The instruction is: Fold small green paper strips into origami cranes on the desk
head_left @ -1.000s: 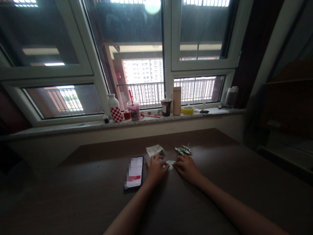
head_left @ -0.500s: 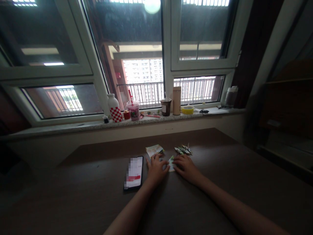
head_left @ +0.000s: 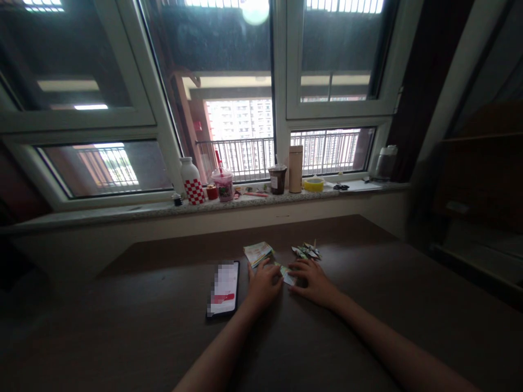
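Observation:
Between my hands a small printed piece of paper [head_left: 287, 276], pale with some green, lies slanted on the brown table [head_left: 163, 337]. The fingertips and thumb of my left hand [head_left: 263, 284] are closed on its left edge. From the other side, the bent fingers of my right hand [head_left: 314, 282] hold its right edge, covering part of it. A small stack of similar papers [head_left: 257, 252] rests just beyond my left hand. Past my right hand is a little pile of folded paper pieces [head_left: 305, 250] in green and white.
A phone [head_left: 224, 288] with a lit screen lies left of my left hand. Along the windowsill [head_left: 253, 202] stand a checkered bottle [head_left: 193, 182], a pink cup [head_left: 223, 185], a dark drink cup [head_left: 278, 178], a tan flask [head_left: 296, 169], yellow tape [head_left: 313, 185] and black scissors [head_left: 341, 187].
The piece of paper between my hands has turned from nearly upright to slanting down to the right. My left fingers have shifted slightly with it, and my right fingers have spread a little.

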{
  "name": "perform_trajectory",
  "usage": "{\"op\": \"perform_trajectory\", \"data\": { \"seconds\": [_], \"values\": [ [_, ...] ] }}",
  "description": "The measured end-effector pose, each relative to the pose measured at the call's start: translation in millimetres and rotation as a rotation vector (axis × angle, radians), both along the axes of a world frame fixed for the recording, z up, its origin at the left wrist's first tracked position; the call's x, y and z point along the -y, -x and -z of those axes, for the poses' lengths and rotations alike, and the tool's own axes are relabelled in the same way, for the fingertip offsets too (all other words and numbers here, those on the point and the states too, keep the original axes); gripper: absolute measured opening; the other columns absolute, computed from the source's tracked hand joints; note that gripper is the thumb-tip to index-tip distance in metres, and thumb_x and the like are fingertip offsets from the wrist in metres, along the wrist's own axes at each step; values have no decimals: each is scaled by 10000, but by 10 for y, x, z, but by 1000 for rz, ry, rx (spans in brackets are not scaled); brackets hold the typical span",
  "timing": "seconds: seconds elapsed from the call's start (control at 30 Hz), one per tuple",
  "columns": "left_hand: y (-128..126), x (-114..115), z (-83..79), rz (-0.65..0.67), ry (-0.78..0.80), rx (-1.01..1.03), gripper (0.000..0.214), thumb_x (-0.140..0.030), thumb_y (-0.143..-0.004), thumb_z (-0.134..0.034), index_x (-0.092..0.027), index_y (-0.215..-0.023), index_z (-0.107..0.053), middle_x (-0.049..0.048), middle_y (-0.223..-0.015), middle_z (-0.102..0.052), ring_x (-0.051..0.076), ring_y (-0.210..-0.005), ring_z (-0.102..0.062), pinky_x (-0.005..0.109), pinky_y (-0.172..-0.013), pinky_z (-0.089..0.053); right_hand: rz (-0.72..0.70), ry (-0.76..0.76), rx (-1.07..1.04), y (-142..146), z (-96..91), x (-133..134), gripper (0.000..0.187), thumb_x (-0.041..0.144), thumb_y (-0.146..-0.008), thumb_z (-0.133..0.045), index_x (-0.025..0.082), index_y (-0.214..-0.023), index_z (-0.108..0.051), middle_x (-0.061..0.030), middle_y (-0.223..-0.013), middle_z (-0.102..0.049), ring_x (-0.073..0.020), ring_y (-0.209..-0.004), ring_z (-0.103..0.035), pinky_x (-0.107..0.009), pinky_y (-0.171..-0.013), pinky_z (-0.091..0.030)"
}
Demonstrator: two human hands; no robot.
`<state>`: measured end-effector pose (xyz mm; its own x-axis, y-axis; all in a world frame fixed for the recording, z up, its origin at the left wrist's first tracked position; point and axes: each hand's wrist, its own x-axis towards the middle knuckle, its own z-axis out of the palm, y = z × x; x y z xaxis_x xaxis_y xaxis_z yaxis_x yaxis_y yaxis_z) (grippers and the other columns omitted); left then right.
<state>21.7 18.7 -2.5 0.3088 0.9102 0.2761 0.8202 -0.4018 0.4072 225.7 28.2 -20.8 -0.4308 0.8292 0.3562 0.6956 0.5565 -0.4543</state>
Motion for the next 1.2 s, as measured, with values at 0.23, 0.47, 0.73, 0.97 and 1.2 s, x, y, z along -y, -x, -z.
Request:
{"op": "perform_trajectory", "data": {
  "seconds": [0.23, 0.47, 0.73, 0.97, 1.2],
  "values": [
    [29, -43, 30, -19, -1, 31, 188, -334, -864, -611, -331, -1008, -732, 8, -1171, -718, 297, -1323, -440, 697, -1132, 60, -14, -101, -27, -11, -13, 19, 214, 280, -798, -687, 249, -1002, -743, -63, -1106, -672, -252, -1123, -546, -459, -1043, -359],
    [38, -50, 71, 58, -56, 5, 177, -326, -882, -588, -316, -942, -755, 8, -1060, -731, 246, -1185, -557, 644, -1169, -14, -31, -208, -26, -18, -17, 7, 123, 174, -819, -628, 228, -834, -737, -33, -943, -706, -212, -981, -598, -403, -988, -398],
    [40, 11, 15, 129, -113, -43, 196, -303, -888, -573, -320, -988, -741, 2, -1077, -719, 193, -1084, -619, 564, -1195, -51, 43, -224, 30, 14, 3, -32, 150, 214, -922, -549, 208, -928, -699, -43, -929, -702, -213, -945, -620, -374, -912, -446],
    [-4, 62, -39, 177, -104, -54, 187, -287, -878, -579, -315, -969, -740, 5, -1050, -725, 210, -1074, -620, 645, -1148, -5, 142, -204, -23, 63, 27, -72, 159, 205, -898, -576, 182, -1041, -643, -75, -979, -690, -219, -936, -635, -358, -863, -476],
    [-13, 63, -13, 147, -136, -45, 215, -269, -872, -573, -325, -1006, -731, -14, -1047, -736, 193, -1058, -634, 550, -1194, -70, 115, -241, -23, 76, 67, -110, 122, 200, -897, -569, 186, -857, -683, -69, -918, -662, -198, -860, -615, -326, -803, -480]
  ]
}}
